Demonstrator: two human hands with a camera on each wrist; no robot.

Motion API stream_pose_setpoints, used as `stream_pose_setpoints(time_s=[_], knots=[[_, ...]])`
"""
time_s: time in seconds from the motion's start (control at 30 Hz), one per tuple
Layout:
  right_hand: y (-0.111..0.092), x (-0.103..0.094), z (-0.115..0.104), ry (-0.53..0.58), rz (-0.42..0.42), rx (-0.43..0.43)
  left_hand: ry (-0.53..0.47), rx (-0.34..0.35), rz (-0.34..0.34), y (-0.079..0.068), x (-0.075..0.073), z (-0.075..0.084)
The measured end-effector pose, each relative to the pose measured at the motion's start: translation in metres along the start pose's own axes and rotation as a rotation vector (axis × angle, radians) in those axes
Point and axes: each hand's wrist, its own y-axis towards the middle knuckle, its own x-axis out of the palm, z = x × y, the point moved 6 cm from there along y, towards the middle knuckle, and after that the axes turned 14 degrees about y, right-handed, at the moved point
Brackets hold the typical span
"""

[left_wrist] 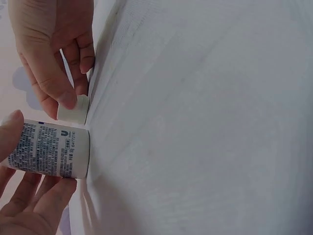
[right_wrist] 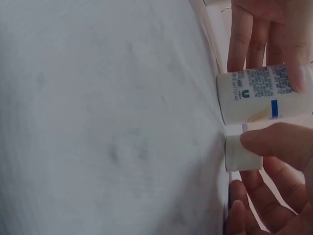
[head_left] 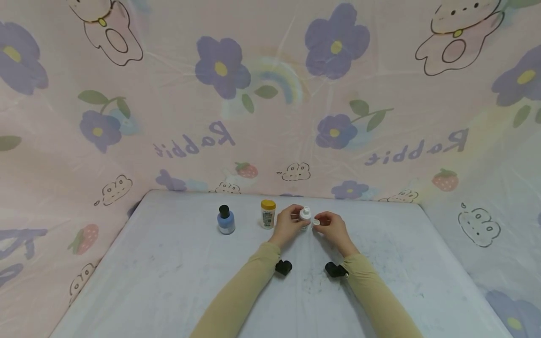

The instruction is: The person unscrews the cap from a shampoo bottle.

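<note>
Sleeves point(head_left: 240, 295); hands point(head_left: 287, 227) point(head_left: 336, 232) grip bottle point(left_wrist: 51, 151), cap point(left_wrist: 74, 115).

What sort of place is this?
Probably a makeshift recording booth: patterned rabbit-and-flower sheeting behind a white-covered table, and a black device at the person's left wrist. Can't tell what room lies beyond.

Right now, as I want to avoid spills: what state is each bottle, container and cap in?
Blue bottle: upright, black cap on.
Yellow-lidded container: upright, lid on.
White bottle: upright, gripped by the left hand, narrow top uncovered; whether that is open, I can't tell.
Small white cap: off, pinched by the right hand beside the white bottle.
</note>
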Motion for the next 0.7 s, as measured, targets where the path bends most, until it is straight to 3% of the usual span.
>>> stream_pose_setpoints(time_s=[0.17,0.33,0.7], knots=[[0.001,0.003,0.000,-0.009,0.012,-0.028,-0.003,-0.012,-0.009,-0.002,-0.002,-0.002],[-0.002,-0.001,0.001,0.010,0.006,-0.031,0.047,-0.071,-0.022,-0.009,-0.006,-0.009],[-0.027,-0.014,0.002,0.131,-0.059,-0.039,0.035,-0.115,-0.101,-0.033,-0.013,-0.013]])
